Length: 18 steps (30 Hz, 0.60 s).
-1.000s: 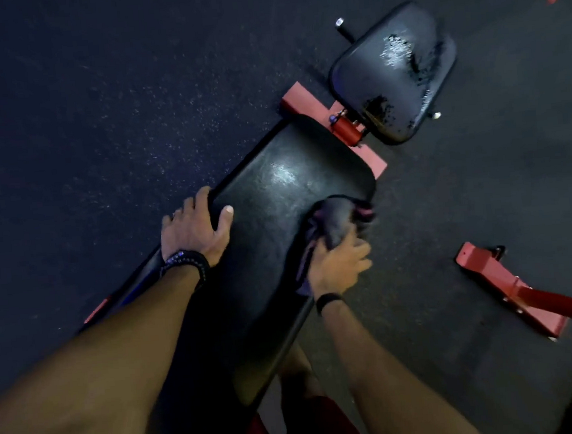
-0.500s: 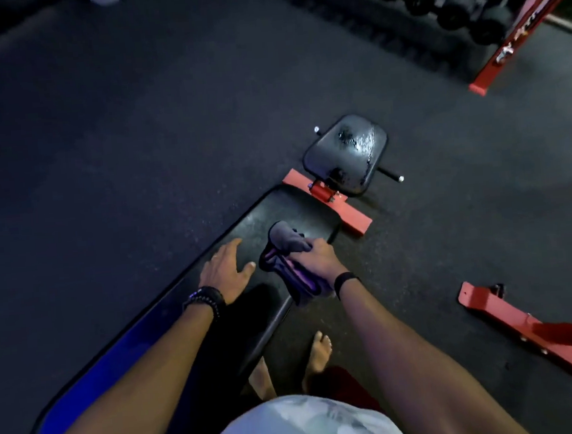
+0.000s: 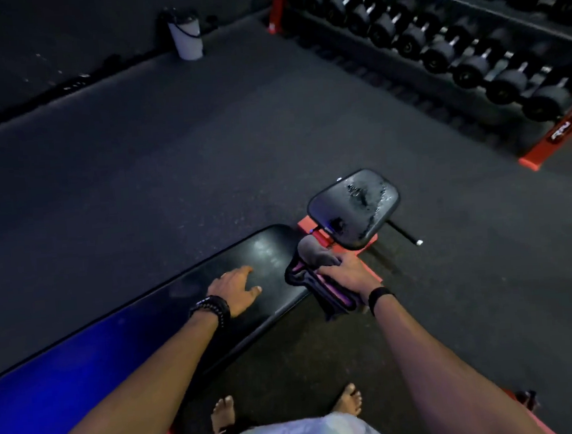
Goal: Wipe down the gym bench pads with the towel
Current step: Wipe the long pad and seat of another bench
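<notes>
two pads, one towel in right hand.

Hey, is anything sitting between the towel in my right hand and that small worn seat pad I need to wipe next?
Nothing visible. The right hand grips the dark bunched towel at the long black pad's end; only the red frame joint spans the gap below the small scuffed seat pad.

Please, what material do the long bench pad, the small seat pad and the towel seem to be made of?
Long bench pad: probably vinyl or faux leather, smooth, with a soft sheen where the light falls.
Small seat pad: likely the same black covering, but worn; pale cracked patches show on top.
Towel: soft cloth, dark with pink edges, bunched and folded in the right hand; the exact fibre cannot be told.
</notes>
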Each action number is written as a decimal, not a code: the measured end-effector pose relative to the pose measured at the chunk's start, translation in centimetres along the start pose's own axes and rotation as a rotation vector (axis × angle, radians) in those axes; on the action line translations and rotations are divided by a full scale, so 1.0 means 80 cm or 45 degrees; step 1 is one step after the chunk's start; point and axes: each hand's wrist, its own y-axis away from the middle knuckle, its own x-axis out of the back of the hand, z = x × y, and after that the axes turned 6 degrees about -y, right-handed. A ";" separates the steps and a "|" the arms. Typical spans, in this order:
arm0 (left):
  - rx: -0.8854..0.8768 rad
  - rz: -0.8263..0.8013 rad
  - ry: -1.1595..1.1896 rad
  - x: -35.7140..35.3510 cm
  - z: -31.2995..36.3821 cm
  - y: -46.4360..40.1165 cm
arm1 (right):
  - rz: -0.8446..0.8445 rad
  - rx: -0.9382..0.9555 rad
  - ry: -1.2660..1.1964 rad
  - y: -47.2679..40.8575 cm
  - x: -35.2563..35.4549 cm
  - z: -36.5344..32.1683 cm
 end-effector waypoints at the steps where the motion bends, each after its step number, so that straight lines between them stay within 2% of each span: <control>1: 0.009 0.001 0.000 -0.004 0.018 -0.006 | -0.002 0.003 0.020 -0.001 0.028 0.009; 7: 0.061 0.071 0.048 -0.017 0.114 -0.035 | -0.001 0.001 0.156 -0.023 0.162 0.046; 13: 0.136 0.138 0.087 -0.020 0.180 -0.084 | -0.185 0.205 0.411 -0.094 0.248 0.032; 18: 0.257 0.169 0.201 -0.020 0.227 -0.157 | -0.203 0.322 0.636 -0.180 0.301 0.017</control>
